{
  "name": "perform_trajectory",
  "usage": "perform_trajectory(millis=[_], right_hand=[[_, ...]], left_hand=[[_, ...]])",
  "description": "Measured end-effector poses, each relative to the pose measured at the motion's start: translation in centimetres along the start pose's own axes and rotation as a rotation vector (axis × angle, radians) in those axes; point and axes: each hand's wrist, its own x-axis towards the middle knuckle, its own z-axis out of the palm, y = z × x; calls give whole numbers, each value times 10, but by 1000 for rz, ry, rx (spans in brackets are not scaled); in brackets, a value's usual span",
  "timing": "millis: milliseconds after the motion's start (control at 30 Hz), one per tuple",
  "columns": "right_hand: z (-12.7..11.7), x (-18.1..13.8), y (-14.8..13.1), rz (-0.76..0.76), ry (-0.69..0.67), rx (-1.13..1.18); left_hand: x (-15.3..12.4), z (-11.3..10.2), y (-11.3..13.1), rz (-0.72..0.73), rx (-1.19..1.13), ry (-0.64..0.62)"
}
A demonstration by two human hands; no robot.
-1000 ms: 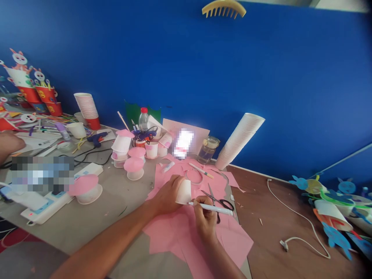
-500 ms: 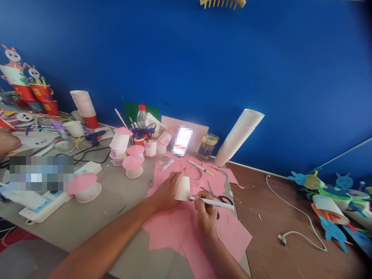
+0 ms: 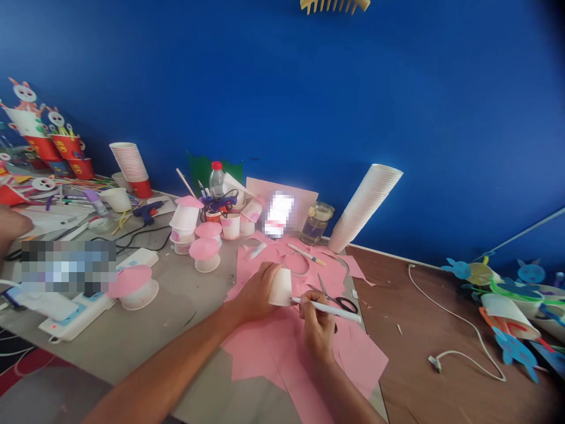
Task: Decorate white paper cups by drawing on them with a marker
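Observation:
My left hand is wrapped round a white paper cup, tilted above the pink paper. In my right hand is a white marker pen, its tip at or very near the cup's lower right side; I cannot tell whether they touch. Just behind the right hand lie black-handled scissors. A ring and another pen rest on the pink sheets farther back.
Cups with pink paper tops stand to the left, near a power strip. Behind are a jar and a tall leaning cup stack. A white cable crosses the brown table. Another person's hand shows at far left.
The view has shifted slightly, so most things sit a little farther right. Both hands keep their hold on the cup and the marker pen, with little visible movement.

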Motion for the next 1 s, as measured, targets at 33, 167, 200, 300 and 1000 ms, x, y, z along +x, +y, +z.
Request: perform_trajectory(millis=[33, 167, 200, 300, 1000], right_hand=[[0, 0, 0, -6, 4, 2], [0, -1, -2, -39, 16, 28], [0, -1, -2, -49, 16, 32], [0, 0, -1, -60, 21, 13], [0, -2, 1, -76, 19, -17]], left_hand=[[0, 1, 0, 7, 1, 11], [-1, 5, 3, 52, -6, 44], [-2, 5, 4, 63, -13, 49], [-1, 6, 5, 72, -26, 57], [-2, 8, -5, 40, -50, 76]])
